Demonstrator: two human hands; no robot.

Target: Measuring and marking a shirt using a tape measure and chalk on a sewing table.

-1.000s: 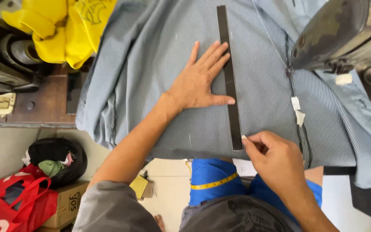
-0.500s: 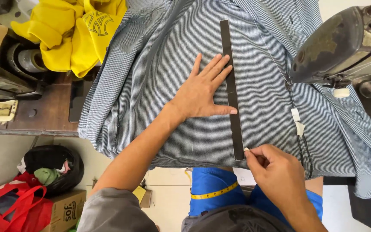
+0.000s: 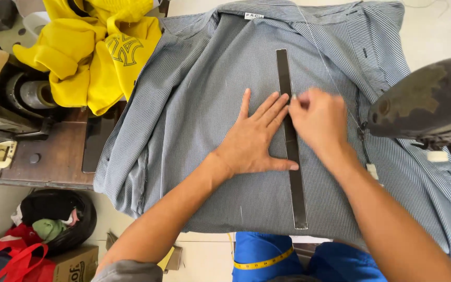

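Between both sets of fingers, ruler (image 3: 291,141) runs lengthwise up the shirt (image 3: 194,104); left hand (image 3: 254,141) flat, splayed against its edge, right hand (image 3: 317,122) pinched shut, contents unclear.

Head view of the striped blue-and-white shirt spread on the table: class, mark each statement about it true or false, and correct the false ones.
1. A long dark flat ruler lies along the striped blue-and-white shirt. True.
2. The left hand lies flat on the shirt, fingers spread beside the ruler. True.
3. The right hand holds scissors. False: no scissors show; its fingertips are pinched at the ruler's edge.
4. A red garment lies at the table's upper left. False: the bunched garment there is yellow.
5. A yellow measuring tape shows at the bottom edge. True.
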